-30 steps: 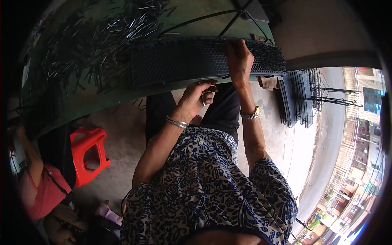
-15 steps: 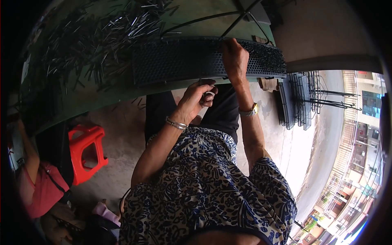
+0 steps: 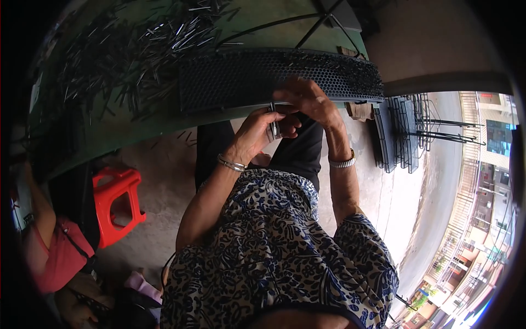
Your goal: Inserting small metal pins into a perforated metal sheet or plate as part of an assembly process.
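Note:
My left hand (image 3: 256,131) is closed around a small bunch of thin dark strips (image 3: 273,122) that catch the light, held in front of the table edge. My right hand (image 3: 309,103) hovers just above and beside it, fingers spread apart and a little blurred, with nothing visible in them. Whether its fingertips touch the strips is hard to make out. Behind both hands lies a long black perforated panel (image 3: 235,79) with honeycomb-like holes. Toward its right end, many short dark pieces (image 3: 364,79) stand packed in the holes.
Loose dark strips (image 3: 137,60) lie heaped on the green table (image 3: 268,27). Thin black rods (image 3: 307,38) cross behind the panel. Black wire racks (image 3: 402,134) stand at right. A red stool (image 3: 118,205) and another person's pink garment (image 3: 63,255) are at left.
My right hand has come off the panel, down and left to beside my left hand, and its fingers have spread. The strips in my left hand now show more plainly.

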A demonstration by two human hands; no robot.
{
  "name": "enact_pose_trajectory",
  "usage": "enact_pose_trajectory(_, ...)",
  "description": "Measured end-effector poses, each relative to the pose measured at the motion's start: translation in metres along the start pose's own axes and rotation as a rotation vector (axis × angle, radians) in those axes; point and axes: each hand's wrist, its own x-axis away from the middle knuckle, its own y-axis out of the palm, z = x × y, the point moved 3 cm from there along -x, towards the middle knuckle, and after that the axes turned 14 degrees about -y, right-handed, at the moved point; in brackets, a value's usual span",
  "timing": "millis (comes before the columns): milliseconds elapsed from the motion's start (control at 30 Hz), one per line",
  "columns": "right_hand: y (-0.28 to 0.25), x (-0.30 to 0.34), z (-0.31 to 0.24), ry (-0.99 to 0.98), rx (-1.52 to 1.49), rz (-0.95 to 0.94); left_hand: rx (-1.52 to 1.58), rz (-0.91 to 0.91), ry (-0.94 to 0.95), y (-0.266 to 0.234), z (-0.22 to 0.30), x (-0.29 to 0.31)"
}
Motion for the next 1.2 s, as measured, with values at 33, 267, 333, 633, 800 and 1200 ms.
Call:
enact_pose_trajectory(33, 0.009, -0.002, -0.010, 0.187, 0.146, -0.154, -0.002, 0.032, -0.003, 0.000, 0.002, 0.004)
enact_pose_trajectory(267, 0.012, 0.003, -0.013, 0.359, 0.257, -0.281, -0.028, 0.059, -0.055, 0.000, 0.002, -0.001)
enact_pose_trajectory(333, 0.008, 0.005, -0.010, 0.312, 0.270, -0.283, -0.026, 0.073, -0.039, 0.002, 0.002, 0.001)
enact_pose_trajectory(633, 0.018, 0.004, -0.019, 0.430, 0.259, -0.258, -0.105, 0.118, -0.171, 0.001, 0.003, 0.008)
enact_pose_trajectory(800, 0.018, 0.000, -0.020, 0.403, 0.307, -0.397, -0.239, 0.064, -0.190, -0.003, 0.002, 0.006)
enact_pose_trajectory(1200, 0.025, 0.003, -0.048, -0.183, 0.880, 0.120, 0.088, 0.061, -0.093, 0.010, 0.022, 0.009)
